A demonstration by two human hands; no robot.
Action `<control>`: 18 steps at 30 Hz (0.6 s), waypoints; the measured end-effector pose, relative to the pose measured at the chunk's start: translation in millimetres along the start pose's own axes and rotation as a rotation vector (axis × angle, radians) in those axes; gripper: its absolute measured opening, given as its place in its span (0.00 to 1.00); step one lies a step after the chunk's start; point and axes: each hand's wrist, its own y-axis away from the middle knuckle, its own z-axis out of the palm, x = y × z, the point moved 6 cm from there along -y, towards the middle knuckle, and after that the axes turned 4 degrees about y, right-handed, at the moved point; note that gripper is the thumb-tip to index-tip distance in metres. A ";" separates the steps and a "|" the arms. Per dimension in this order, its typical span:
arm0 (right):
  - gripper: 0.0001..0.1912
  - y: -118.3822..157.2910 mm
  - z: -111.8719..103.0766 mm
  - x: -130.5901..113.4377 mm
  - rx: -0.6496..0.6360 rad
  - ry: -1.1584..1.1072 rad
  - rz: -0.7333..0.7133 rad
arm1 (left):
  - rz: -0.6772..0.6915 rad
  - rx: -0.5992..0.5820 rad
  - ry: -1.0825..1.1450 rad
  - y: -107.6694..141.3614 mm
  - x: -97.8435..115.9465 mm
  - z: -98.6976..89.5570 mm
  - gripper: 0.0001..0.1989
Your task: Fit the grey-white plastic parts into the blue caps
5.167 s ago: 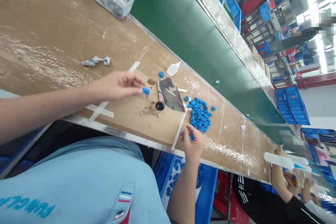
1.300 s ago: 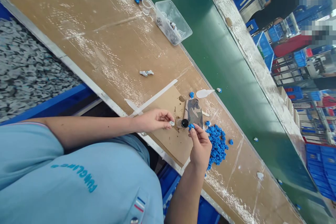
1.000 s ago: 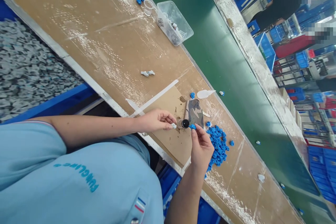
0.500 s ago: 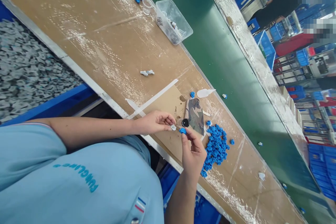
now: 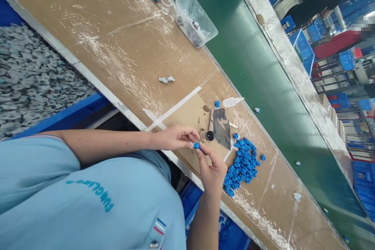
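Observation:
My left hand (image 5: 182, 137) pinches a small white piece (image 5: 191, 144), mostly hidden by the fingertips. Between the thumb and fingers of my right hand (image 5: 211, 164) is a small blue piece (image 5: 197, 145). The two pieces meet between my hands; whether they are joined I cannot tell. Just beyond my fingers stands a small clear container with a round black top or filling (image 5: 209, 136). Beside it lies a camouflage-patterned cloth or pad (image 5: 220, 127). A pile of similar blue pieces (image 5: 241, 164) rests to the right of my right hand.
A clear plastic tub (image 5: 195, 23) with small parts stands by the green conveyor belt (image 5: 249, 70). A small clear cup (image 5: 165, 6) is near it. White parts (image 5: 166, 80) lie on the brown tabletop (image 5: 123, 66). A blue crate of grey pieces (image 5: 38, 74) sits at left. People work across the belt.
My right hand has moved left and brought the blue piece up against the white piece in my left hand. Earlier the two pieces were apart. The whole view has shifted slightly.

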 end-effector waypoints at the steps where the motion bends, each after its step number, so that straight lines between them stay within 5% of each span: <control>1: 0.08 -0.4 0.3 2.0 -0.026 -0.020 0.015 | -0.001 -0.007 -0.016 0.4 -0.3 0.1 0.13; 6: 0.08 1.3 5.3 14.3 -0.116 -0.153 0.124 | -0.082 -0.053 0.063 0.5 -5.8 3.3 0.15; 18: 0.09 17.2 16.2 25.4 0.041 -0.251 0.294 | -0.242 -0.012 0.184 -2.4 -4.0 3.3 0.18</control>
